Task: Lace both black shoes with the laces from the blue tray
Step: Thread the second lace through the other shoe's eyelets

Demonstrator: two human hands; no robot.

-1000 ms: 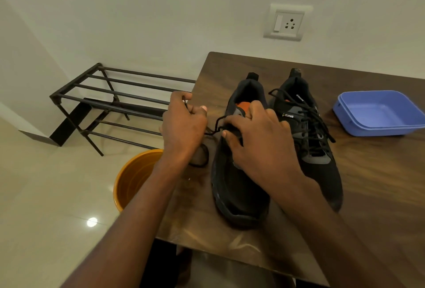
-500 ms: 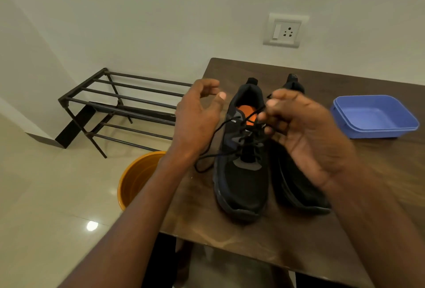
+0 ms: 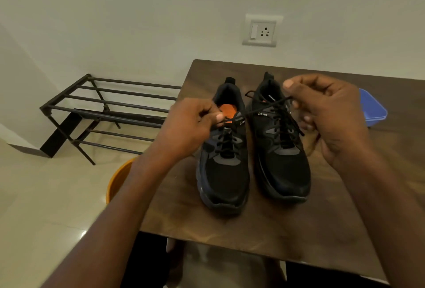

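My forearms come in from the bottom of the frame, over the near edge of the table (image 3: 264, 237). On it, mid-frame, the two shoes (image 3: 224, 172) stand side by side, toes toward me, just apart. The right-hand one (image 3: 284, 168) looks fully laced, its loose ends draped over the tongue. The left-hand one is laced through most of its eyelets; how far up, I can't tell exactly.

Just above the shoes, my left hand (image 3: 188, 126) has thumb and forefinger curled and pinching one end of the lace (image 3: 259, 109), over the orange insole. My right hand (image 3: 326, 115) is higher, at the right of centre, fingers curled, pinching the other end. The lace runs taut between them, crossing over the second shoe's collar.

I judge this to be the finish on the left-hand shoe: both ends drawn out to even up and tighten. The next move calls for keeping tension while checking that the ends match, then feeding any remaining eyelets or crossing the ends for a knot, without snagging the neighbour's laces.

Behind my right hand, at the right edge, the tray (image 3: 374, 110) is mostly hidden; I can't see inside. Lower left sits an orange bucket (image 3: 119, 177), farther left a rack (image 3: 110, 113), and a socket (image 3: 262, 31) on the wall.
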